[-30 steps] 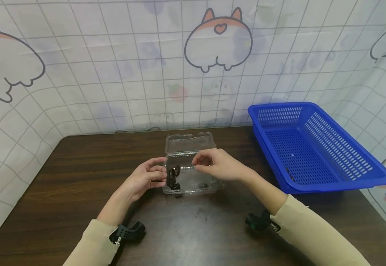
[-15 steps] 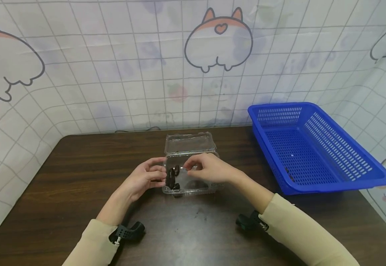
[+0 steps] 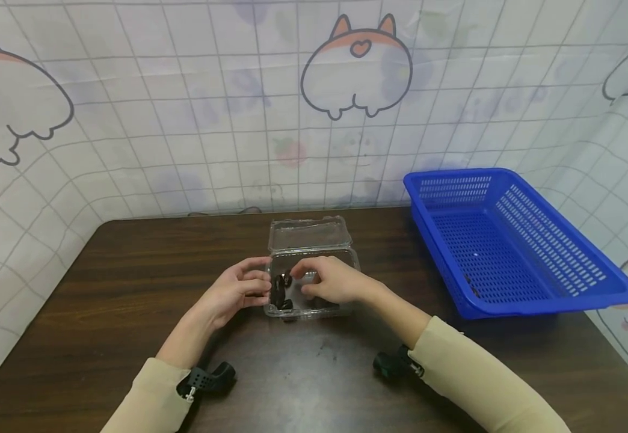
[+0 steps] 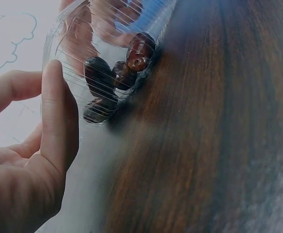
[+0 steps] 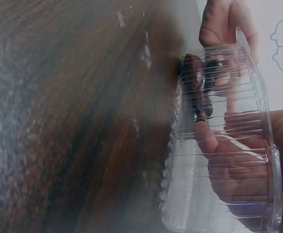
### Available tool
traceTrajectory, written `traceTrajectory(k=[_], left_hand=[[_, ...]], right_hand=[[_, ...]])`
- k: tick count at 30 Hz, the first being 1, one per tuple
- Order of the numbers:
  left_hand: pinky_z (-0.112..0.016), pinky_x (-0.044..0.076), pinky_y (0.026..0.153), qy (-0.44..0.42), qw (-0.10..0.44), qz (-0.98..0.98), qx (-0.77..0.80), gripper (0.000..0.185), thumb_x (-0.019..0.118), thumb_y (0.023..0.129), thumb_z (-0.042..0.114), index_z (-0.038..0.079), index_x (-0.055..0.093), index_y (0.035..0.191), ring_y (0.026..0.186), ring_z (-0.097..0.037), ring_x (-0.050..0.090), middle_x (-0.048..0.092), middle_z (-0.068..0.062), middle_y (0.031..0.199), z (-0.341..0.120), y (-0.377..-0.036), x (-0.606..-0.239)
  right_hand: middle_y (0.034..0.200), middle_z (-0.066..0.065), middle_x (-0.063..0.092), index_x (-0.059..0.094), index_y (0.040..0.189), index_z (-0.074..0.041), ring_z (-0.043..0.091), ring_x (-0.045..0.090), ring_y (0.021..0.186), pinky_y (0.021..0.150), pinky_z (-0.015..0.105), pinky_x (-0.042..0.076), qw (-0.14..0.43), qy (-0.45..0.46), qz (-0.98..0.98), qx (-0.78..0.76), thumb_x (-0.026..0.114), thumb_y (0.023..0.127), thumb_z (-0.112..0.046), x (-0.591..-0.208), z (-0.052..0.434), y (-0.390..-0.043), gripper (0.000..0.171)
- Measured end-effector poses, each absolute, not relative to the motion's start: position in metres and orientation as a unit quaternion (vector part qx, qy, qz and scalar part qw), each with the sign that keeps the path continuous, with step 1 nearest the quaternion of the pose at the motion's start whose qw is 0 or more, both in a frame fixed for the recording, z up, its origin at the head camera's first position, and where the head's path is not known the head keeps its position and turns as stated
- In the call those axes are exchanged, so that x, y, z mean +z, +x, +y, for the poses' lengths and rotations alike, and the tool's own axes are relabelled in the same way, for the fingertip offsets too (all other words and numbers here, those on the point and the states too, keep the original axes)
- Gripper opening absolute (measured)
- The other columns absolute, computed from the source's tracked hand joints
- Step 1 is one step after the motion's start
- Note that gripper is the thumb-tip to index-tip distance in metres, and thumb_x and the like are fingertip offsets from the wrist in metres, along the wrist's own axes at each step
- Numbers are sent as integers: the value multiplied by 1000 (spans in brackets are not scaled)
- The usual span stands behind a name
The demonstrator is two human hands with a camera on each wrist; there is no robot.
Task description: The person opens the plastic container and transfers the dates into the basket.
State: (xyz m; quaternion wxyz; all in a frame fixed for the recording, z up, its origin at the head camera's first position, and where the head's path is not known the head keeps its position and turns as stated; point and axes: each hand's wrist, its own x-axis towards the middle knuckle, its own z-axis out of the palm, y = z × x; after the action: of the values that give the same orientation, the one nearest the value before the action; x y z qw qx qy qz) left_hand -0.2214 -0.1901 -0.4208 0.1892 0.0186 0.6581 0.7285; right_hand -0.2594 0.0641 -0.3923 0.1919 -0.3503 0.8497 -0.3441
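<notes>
A clear plastic clamshell container [image 3: 341, 257] stands open at the middle of the dark wooden table [image 3: 130, 270], its lid [image 3: 308, 233] folded back. Several dark brown oval pieces [image 3: 282, 293] lie against its left wall, seen too in the left wrist view [image 4: 113, 80] and the right wrist view [image 5: 198, 82]. My left hand [image 3: 258, 284] grips the container's left wall, thumb [image 4: 59, 111] pressed on the plastic. My right hand [image 3: 299, 278] reaches inside the container, its fingers [image 5: 214, 145] showing through the plastic, fingertips at the dark pieces. No piece is plainly pinched.
A blue perforated basket [image 3: 557, 288] sits at the table's right side, a small dark piece near its front-left corner. A tiled cloth backdrop with cartoon animals [image 3: 354, 66] rises behind the table. Black wrist mounts [image 3: 208, 379] hang near both sleeves.
My right hand has moved left and down from above the container's rim into the container, toward the dark pieces. The left hand and the container have stayed put.
</notes>
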Motion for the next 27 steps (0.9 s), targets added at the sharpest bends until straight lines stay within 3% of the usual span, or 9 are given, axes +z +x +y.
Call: traceTrajectory(k=[2,9,13,17,20,27], left_hand=[[-32,61,79,16,189,659,728,62,62,98,-2,1,36,155,83,-18,65,60,-10,107,-190,-221,-421],[-33,61,79,20,191,657,729,64,63,98,-2,0,35,155,83,-18,65,60,-9,105,-189,-222,-419],[-33,61,79,22,191,658,728,65,64,97,-2,0,35,155,83,-18,65,60,-9,105,-188,-222,-419],[-32,61,79,19,191,659,727,63,62,98,-3,0,35,155,83,-17,64,60,-10,106,-189,-221,-419],[-32,61,79,18,191,659,728,62,61,98,-3,0,35,154,83,-17,64,60,-10,106,-189,-221,-419],[-32,61,78,24,190,656,730,63,62,97,-3,-1,35,154,82,-17,64,61,-6,102,-188,-220,-419]], right_hand=[[125,11,68,61,136,-2,13,70,86,74,28,55,194,-347,851,-344,65,100,-5,-393,63,-260,36],[81,5,72,55,144,-6,17,64,60,52,26,49,217,-328,855,-339,63,101,-7,-395,61,-261,44],[104,9,73,56,144,-5,18,67,64,52,26,48,217,-330,855,-337,63,101,-7,-398,57,-262,43],[131,13,63,57,141,-3,16,69,70,63,27,51,203,-335,854,-343,64,100,-6,-399,53,-262,42],[131,14,63,57,140,-1,16,69,70,71,27,54,193,-336,853,-348,64,100,-6,-400,51,-262,41],[128,14,65,57,141,1,11,69,72,75,27,55,188,-337,856,-345,64,100,-7,-401,48,-264,42]])
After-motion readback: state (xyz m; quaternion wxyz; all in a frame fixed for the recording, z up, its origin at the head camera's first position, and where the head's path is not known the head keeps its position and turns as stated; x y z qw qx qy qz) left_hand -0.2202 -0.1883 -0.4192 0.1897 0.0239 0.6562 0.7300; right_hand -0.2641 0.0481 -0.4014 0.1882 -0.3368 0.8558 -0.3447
